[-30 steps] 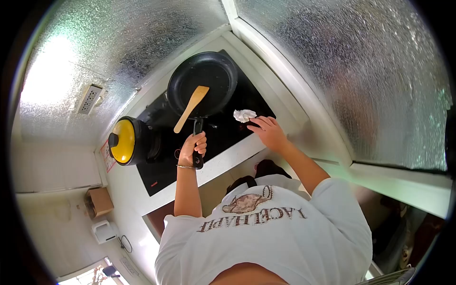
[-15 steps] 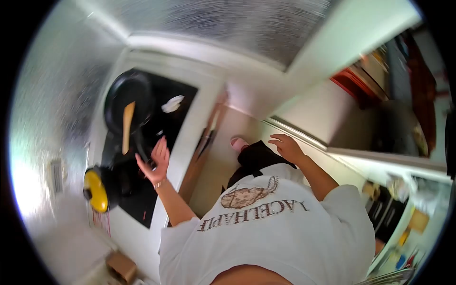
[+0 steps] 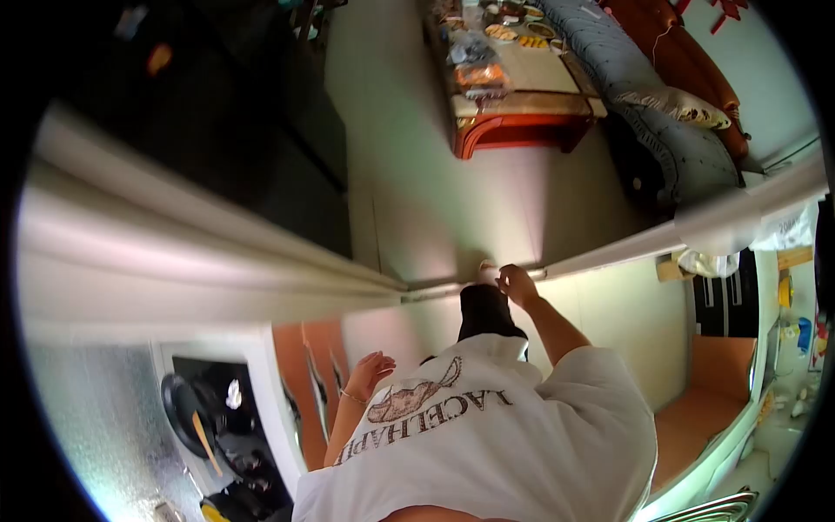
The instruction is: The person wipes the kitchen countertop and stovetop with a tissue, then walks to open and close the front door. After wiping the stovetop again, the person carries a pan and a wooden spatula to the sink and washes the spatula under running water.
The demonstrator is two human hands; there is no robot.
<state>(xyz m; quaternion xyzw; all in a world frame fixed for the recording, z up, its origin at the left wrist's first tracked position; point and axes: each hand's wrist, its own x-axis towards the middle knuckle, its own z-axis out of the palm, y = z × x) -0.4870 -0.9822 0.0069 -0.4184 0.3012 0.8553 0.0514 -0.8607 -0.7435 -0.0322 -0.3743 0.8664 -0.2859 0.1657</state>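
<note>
1. Nearest our hands: the white shirt [image 3: 531,426] and dark trousers [image 3: 487,315]. Shirt is on us, directly behind the left grip [image 3: 369,374]; trousers are beside the right grip [image 3: 518,284].
2. Left grip: fingers loosely curled, gaps showing, nothing seen in it. Right grip: fingers bent, thumb near index; we can't tell if the tips meet or pinch anything.
3. Step in hand, our read: passing the door sill [image 3: 435,291], no handling. Any grasp from here calls for closing distance first; pan side means turning left.
4. Left of us: brown cabinet fronts [image 3: 300,391], then the near desk. Its black hob [image 3: 204,365] carries the pan [image 3: 178,409] at the wall-side edge, wooden spatula [image 3: 204,442] blade over it, handle past the rim. Crumpled white tissue [image 3: 233,394] sits between pan and front edge.
5. Ahead past the sill: red-framed far desk [image 3: 487,126], packets [image 3: 480,70] along its left edge, plates of food [image 3: 500,33] farther back. Grey sofa [image 3: 665,130] along its right.
6. Hard to read: upper left is near black; yellow lid [image 3: 211,513] is cut off at the bottom; foot [image 3: 487,266] is blurred.
</note>
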